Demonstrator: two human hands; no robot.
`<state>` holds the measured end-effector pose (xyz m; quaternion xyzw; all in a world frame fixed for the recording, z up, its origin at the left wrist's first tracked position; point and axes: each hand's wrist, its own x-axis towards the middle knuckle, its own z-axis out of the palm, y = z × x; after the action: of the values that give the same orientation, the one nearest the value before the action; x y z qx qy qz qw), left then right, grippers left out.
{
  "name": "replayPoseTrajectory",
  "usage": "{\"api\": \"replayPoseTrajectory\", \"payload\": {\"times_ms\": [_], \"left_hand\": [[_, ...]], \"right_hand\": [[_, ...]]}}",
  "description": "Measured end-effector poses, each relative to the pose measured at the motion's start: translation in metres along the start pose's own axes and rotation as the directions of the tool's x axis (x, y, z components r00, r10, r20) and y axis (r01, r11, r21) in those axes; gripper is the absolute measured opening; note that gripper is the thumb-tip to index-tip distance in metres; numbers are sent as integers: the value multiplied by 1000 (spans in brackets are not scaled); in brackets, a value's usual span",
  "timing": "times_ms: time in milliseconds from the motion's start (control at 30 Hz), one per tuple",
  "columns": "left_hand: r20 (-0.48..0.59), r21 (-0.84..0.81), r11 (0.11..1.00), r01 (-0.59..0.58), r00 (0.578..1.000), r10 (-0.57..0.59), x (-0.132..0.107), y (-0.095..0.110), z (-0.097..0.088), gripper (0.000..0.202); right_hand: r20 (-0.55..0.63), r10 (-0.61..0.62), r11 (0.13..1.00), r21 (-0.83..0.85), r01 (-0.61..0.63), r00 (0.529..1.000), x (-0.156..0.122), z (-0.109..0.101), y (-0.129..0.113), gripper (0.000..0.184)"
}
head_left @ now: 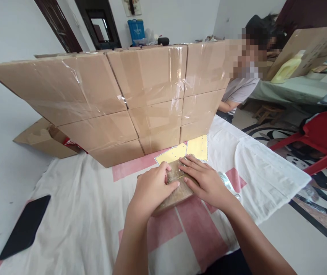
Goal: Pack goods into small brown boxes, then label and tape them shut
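Note:
A small brown cardboard box [177, 195], its top glossy with clear tape, lies on the cloth in front of me. My left hand [152, 187] grips its left side, thumb on top and fingers curled, some of them hidden. My right hand [205, 180] rests on the top at the right, fingers stretched out flat over the tape. Next to my right wrist is a shiny, clear and silvery object [229, 184], partly covered, perhaps tape. Just beyond the box are yellow sheets with wavy edges [197, 148].
A wall of taped cardboard boxes [154, 88] stands across the table's far side. A black flat pad [26, 227] lies at left, near an open carton [41, 139]. Beyond the wall sits a person [242, 86]. A red chair [321, 137] stands right.

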<state>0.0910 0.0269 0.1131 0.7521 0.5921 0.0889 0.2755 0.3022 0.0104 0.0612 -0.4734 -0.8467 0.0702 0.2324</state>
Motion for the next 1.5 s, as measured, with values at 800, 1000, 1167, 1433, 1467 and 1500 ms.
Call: {"api": "replayPoseTrajectory", "payload": {"times_ms": [800, 1000, 1167, 1433, 1467, 1500], "left_hand": [[-79, 167, 984, 65, 996, -52, 12, 2, 14, 19], [-35, 194, 980, 35, 999, -29, 10, 2, 11, 23], [-4, 159, 987, 12, 1000, -12, 2, 5, 8, 31], [25, 127, 992, -8, 1000, 4, -7, 13, 6, 42], [23, 138, 990, -8, 1000, 5, -8, 15, 6, 41], [21, 149, 989, -8, 1000, 5, -9, 16, 6, 39]], "right_hand": [[12, 15, 1000, 23, -16, 1000, -1, -2, 1, 41], [11, 37, 998, 50, -38, 999, -2, -7, -3, 42], [33, 61, 994, 84, -64, 998, -3, -11, -6, 42], [1, 71, 988, 137, -70, 997, -4, -15, -7, 39], [-4, 71, 988, 141, -70, 997, -5, -15, -7, 39], [-11, 72, 987, 144, -70, 997, -6, -14, -7, 39]]}}
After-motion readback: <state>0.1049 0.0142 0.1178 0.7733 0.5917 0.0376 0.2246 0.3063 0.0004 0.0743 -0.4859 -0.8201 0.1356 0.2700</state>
